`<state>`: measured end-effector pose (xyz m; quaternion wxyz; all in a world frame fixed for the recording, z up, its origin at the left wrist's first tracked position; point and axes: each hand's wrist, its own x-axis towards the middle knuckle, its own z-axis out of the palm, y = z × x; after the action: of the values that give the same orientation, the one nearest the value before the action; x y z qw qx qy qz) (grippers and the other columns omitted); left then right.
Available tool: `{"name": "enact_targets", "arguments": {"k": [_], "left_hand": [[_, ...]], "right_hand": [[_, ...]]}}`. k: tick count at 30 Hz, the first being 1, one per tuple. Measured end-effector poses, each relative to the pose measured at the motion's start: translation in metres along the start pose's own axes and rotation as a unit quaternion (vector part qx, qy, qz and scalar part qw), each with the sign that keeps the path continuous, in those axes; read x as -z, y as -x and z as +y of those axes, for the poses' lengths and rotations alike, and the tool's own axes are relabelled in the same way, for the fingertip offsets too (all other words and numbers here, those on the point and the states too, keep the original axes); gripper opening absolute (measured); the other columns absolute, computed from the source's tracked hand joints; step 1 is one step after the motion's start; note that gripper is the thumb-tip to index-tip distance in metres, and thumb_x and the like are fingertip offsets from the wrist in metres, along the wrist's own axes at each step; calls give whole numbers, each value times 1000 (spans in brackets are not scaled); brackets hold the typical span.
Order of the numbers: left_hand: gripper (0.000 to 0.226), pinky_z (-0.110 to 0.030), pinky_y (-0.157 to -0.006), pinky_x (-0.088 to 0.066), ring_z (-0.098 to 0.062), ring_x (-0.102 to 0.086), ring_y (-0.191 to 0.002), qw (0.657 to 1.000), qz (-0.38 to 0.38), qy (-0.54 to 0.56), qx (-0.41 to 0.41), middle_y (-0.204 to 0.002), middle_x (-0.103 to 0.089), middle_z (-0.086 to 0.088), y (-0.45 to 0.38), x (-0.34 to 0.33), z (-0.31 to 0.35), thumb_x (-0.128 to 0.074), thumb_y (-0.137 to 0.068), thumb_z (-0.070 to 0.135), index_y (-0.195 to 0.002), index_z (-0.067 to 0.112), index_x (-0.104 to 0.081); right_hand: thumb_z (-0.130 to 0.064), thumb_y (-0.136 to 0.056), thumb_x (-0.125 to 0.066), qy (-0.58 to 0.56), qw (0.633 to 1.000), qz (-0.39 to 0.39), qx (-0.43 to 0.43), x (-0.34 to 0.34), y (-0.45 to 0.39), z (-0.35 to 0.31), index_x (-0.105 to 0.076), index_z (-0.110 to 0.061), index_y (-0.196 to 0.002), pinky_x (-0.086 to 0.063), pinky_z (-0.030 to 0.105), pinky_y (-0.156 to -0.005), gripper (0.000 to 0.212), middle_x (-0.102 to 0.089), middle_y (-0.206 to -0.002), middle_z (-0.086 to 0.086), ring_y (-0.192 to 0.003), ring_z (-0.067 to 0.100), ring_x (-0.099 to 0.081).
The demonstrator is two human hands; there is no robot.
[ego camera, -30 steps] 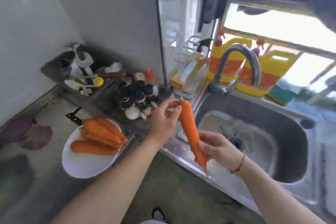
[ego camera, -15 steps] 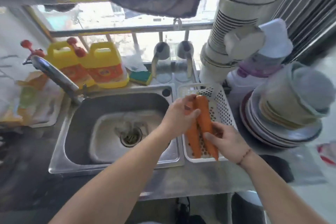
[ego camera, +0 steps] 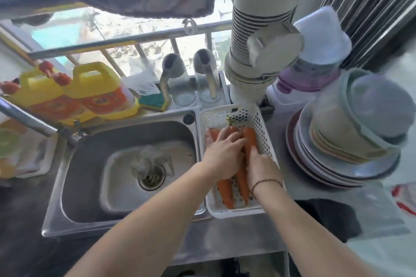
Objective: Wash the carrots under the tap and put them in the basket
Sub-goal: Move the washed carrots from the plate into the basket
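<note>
A white perforated basket (ego camera: 234, 213) stands just right of the steel sink (ego camera: 90, 186). Several orange carrots lie lengthwise in it; one tapered end (ego camera: 226, 189) shows below my hands. Both hands are down inside the basket. My left hand (ego camera: 225, 153) curls its fingers over the thick top of a carrot (ego camera: 231, 129) with a green stub. My right hand (ego camera: 261, 164) holds the same bunch lower down, next to the rightmost carrot (ego camera: 249, 137). The tap (ego camera: 27, 119) reaches in from the left edge; no water stream is visible.
A tall stack of plates and bowls (ego camera: 342, 153) sits close to the basket's right side. Yellow detergent bottles (ego camera: 74, 92), a sponge (ego camera: 153, 100) and two glasses line the window ledge. A thick white duct (ego camera: 258, 40) hangs above the basket.
The view swung from the counter plate to the sink's right side. Both hands carried the carrot across and lowered it into the basket among the others.
</note>
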<state>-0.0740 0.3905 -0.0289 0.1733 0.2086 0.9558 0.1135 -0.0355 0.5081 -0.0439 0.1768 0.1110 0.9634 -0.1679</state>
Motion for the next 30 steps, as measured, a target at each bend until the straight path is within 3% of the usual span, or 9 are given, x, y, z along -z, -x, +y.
{"name": "enact_targets", "arguments": {"k": [3,7,9,12,14,16,20,26,30], "left_hand": [[48,-73,-106,17,-29,4,-152,1000,-14,-9,-14,-160,-28,3,4,-5,-1,-45,-97,22,-144,30,-47],[46,-71,-111,14,-25,3,-153,999,20,31,-39,-159,-31,4,13,-8,-8,-48,-96,20,-141,30,-52],[45,-64,-118,4,-25,-9,-152,993,64,73,-60,-155,-39,3,24,-8,-20,-52,-94,21,-138,27,-56],[43,-48,-118,-26,-29,-40,-139,968,188,152,-65,-140,-57,-2,55,-8,-51,-54,-87,23,-127,20,-66],[37,-41,-111,-39,-26,-51,-127,936,281,211,-9,-131,-63,-4,89,-5,-78,-55,-87,20,-120,15,-69],[34,-31,-107,-40,-21,-54,-119,906,342,246,48,-125,-65,-3,134,-1,-108,-52,-89,20,-117,13,-70],[32,-13,-105,-32,-15,-53,-115,878,374,251,160,-120,-67,0,241,-4,-184,-51,-90,25,-113,14,-71],[28,-25,-106,-38,-20,-57,-118,834,373,232,334,-123,-67,-7,412,-13,-292,-63,-90,12,-117,8,-70],[28,-24,-105,-38,-19,-54,-120,797,372,225,418,-127,-63,-3,517,-25,-338,-62,-90,14,-117,12,-69]], "right_hand": [[-15,-102,-27,33,999,-2,16,-10,1,1,-41,-17,-139,-49,40,-87,39,-63,-117,14,-105,33,-64],[-18,-100,-31,46,999,-20,10,-5,6,-6,-49,-18,-134,-49,41,-89,39,-60,-122,10,-108,32,-62],[-20,-97,-37,67,997,8,31,2,13,-17,-56,-19,-124,-51,40,-85,33,-61,-118,6,-107,30,-63],[-28,-99,-39,83,988,81,101,12,28,-53,-61,-22,-111,-45,32,-72,26,-65,-110,0,-102,25,-63],[-35,-98,-43,63,979,97,169,9,42,-91,-63,-25,-107,-43,31,-69,24,-66,-106,-1,-101,24,-64],[-36,-96,-47,36,967,81,237,-1,60,-137,-64,-26,-107,-45,32,-72,22,-67,-106,-1,-100,26,-65],[-41,-96,-48,58,933,25,354,-39,108,-233,-64,-31,-112,-46,32,-76,24,-68,-111,-4,-100,25,-65],[-45,-95,-47,130,859,-77,490,-127,196,-374,-57,-35,-125,-52,32,-85,33,-68,-116,-7,-110,21,-61],[-43,-94,-48,157,816,-121,544,-182,258,-449,-54,-38,-130,-55,34,-83,37,-68,-116,-8,-108,20,-64]]}}
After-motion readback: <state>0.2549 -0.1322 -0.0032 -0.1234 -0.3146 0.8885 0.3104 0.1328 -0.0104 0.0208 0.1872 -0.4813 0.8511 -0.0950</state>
